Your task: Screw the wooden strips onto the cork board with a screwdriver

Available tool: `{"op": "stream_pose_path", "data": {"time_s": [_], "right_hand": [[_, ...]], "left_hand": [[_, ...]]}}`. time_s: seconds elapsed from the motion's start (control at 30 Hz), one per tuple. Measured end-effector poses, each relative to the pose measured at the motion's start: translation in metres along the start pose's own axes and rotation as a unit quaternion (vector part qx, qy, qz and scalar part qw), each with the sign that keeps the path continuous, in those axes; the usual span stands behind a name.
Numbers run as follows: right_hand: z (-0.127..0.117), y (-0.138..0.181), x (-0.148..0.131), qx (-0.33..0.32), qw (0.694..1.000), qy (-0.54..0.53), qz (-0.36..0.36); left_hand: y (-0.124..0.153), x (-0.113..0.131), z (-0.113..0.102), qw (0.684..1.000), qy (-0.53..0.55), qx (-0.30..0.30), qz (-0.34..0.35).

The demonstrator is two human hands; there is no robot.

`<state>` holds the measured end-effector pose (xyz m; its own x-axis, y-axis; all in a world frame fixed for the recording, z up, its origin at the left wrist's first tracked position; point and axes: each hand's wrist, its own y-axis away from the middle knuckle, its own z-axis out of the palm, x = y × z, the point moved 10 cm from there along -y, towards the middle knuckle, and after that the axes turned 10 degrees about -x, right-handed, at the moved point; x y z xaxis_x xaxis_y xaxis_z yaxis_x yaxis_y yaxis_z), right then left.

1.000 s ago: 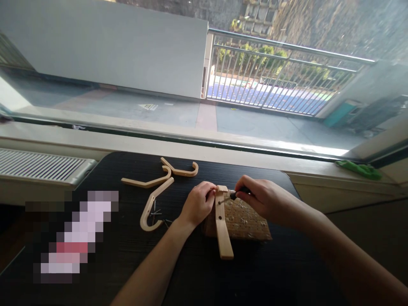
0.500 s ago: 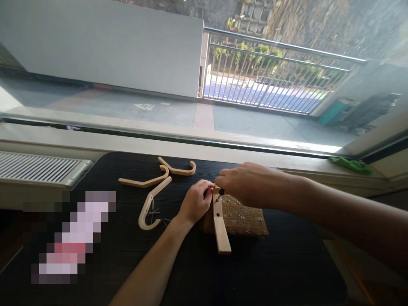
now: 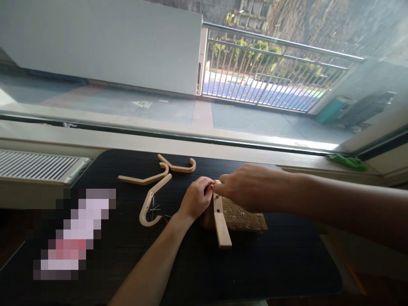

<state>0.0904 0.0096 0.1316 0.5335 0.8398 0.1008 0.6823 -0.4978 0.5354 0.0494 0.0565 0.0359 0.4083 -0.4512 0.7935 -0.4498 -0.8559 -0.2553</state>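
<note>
A pale wooden hook (image 3: 222, 229) with dark screw holes lies across a brown cardboard block (image 3: 244, 214) on the black table. My left hand (image 3: 196, 197) is closed at the hook's far end, with thumb and fingertips against its left side. Curled over the block from the right, my right hand (image 3: 247, 187) has its fingertips at the hook's far end, close to the upper hole. Whatever its other fingers hold is hidden beneath the hand. To the left of my left hand lie three similar pieces: a near hook (image 3: 147, 206), a middle hook (image 3: 143, 180) and a far hook (image 3: 178, 168).
Several loose screws (image 3: 155, 208) lie beside the near hook. A blurred-out pinkish item (image 3: 81, 225) rests on the table's left. Beyond the black table (image 3: 274, 272) are a window sill, a white radiator (image 3: 38, 168) and a green cloth (image 3: 347, 162).
My right hand has tipped lower and its fingertips moved to the hook's far end. The dark tool with a thin shaft, earlier seen under its fingers, is now hidden. My left hand stays put.
</note>
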Motion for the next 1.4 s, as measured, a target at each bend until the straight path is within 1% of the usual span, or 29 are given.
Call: {"op": "stream_pose_path", "data": {"time_s": [0.13, 0.3, 0.43, 0.57, 0.63, 0.7, 0.83, 1.03, 1.1, 1.23, 1.27, 1.37, 1.4], "right_hand": [[0.001, 0.000, 0.009, 0.000, 0.997, -0.076, -0.012], [0.000, 0.000, 0.019, 0.002, 0.992, -0.128, 0.020], [-0.007, 0.002, 0.028, 0.043, 0.978, -0.193, 0.060], [-0.013, 0.005, 0.039, 0.092, 0.952, -0.279, 0.083], [-0.015, 0.007, 0.043, 0.112, 0.942, -0.303, 0.089], [-0.015, 0.008, 0.043, 0.117, 0.946, -0.290, 0.090], [-0.010, 0.005, 0.039, 0.096, 0.964, -0.233, 0.088], [-0.003, 0.000, 0.041, 0.072, 0.963, -0.242, 0.095], [-0.004, -0.002, 0.040, 0.077, 0.963, -0.243, 0.088], [-0.012, -0.003, 0.040, 0.107, 0.959, -0.251, 0.081], [-0.011, -0.004, 0.040, 0.099, 0.960, -0.246, 0.085], [-0.002, -0.009, 0.039, 0.030, 0.973, -0.202, 0.108], [0.000, -0.010, 0.039, 0.016, 0.975, -0.191, 0.115]], "left_hand": [[0.001, -0.004, 0.001, 1.000, -0.002, 0.005, -0.007], [0.000, -0.003, 0.003, 1.000, -0.009, -0.001, -0.008], [0.000, -0.003, 0.002, 1.000, -0.009, -0.002, -0.009], [-0.001, -0.002, 0.001, 1.000, -0.006, 0.000, -0.006], [-0.001, -0.002, 0.001, 1.000, -0.007, 0.000, -0.006], [-0.001, -0.002, 0.002, 1.000, -0.010, -0.001, -0.006], [-0.001, -0.001, 0.001, 1.000, -0.011, -0.001, -0.005], [-0.001, -0.001, 0.001, 1.000, -0.013, -0.003, -0.008], [-0.001, -0.001, 0.002, 1.000, -0.013, -0.005, -0.009], [-0.001, 0.000, 0.002, 1.000, -0.018, -0.004, -0.005], [-0.001, 0.000, 0.001, 1.000, -0.018, -0.002, -0.004], [0.000, -0.001, 0.001, 1.000, -0.018, 0.001, -0.003], [0.000, -0.001, 0.001, 1.000, -0.018, 0.001, -0.002]]}}
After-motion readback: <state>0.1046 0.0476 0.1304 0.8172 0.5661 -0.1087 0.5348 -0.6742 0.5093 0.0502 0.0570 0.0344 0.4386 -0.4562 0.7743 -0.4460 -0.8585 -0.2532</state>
